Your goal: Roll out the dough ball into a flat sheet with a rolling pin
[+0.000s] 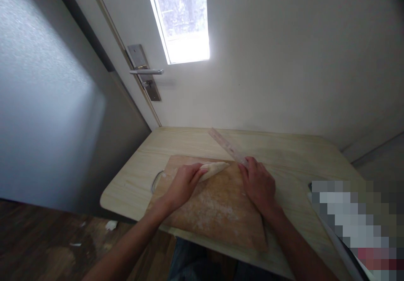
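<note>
Pinched in my left hand (186, 182) is one end of a flattened, pale piece of dough (216, 168), which reaches right over the far part of a wooden cutting board (214, 213). White flour is dusted across the board's surface. My right hand (259, 182), at the board's right edge, has its fingers closed around the near end of a thin, pale rolling pin (225, 144). The pin's far end points up and left, past the board over the table. My right palm hides the end it grips.
Under the board is a light wooden table (132, 180) set against a white door with a metal handle (147, 71). A metal ring (155, 180) is fixed at the board's left side. A pixelated object (350, 222) lies at the table's right. White scraps (111, 225) lie on the floor.
</note>
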